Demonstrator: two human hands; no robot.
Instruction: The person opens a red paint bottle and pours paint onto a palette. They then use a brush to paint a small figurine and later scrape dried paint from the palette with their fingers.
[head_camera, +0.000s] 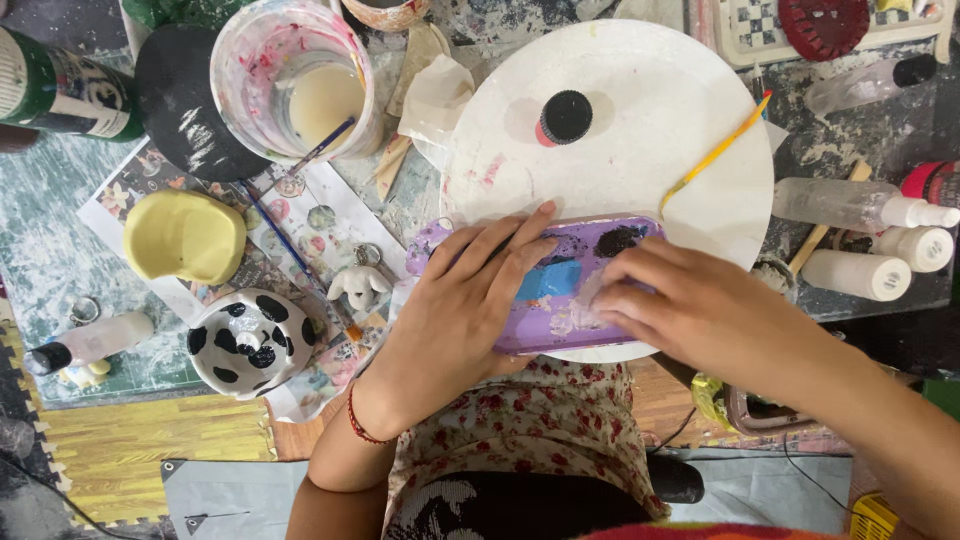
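— What are the two hands doing right now?

— Both are resting on a purple tray (560, 290) that is lying across the near edge of a round white board (640, 130). The left hand (455, 310) is lying flat over the tray's left part, fingers stretched out and pointing toward the board, so its grip is spread apart and pressing down rather than closing around anything. The right hand (690, 305) is coming in from the right, fingertips bunched against the tray's middle, just beside a blue patch (548, 280); I cannot tell whether they are pinching something.

— And where is the tray sitting?

— On the surface directly in front of the person, just above their floral lap, with a dark smudge of paint (620, 240) showing at its far right corner.

— What is lying around it?

— A black bottle cap (565, 117) and a yellow brush (715, 155) are lying on the white board. To the left, a paint-stained cup (290, 80) is holding cloudy water and a blue brush (318, 150). Nearer the left edge, a yellow moulded piece (185, 235) and a black-and-white spotted bowl (250, 342) are sitting near each other. On the right, several white squeeze bottles (860, 235) are lying on their sides.
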